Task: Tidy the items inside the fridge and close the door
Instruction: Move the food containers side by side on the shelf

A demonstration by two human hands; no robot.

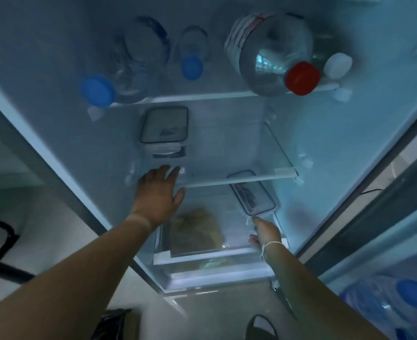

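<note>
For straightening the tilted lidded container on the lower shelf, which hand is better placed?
Right. The right hand has its fingertips just at the near end of the tilted container, though contact is unclear. The left hand is spread open at the middle shelf edge, nearer the other container.

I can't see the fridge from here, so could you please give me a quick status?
Left hand open at middle shelf edge. Right hand touching lower box, grip unclear. Door open; bottles lying on top shelf.
</note>
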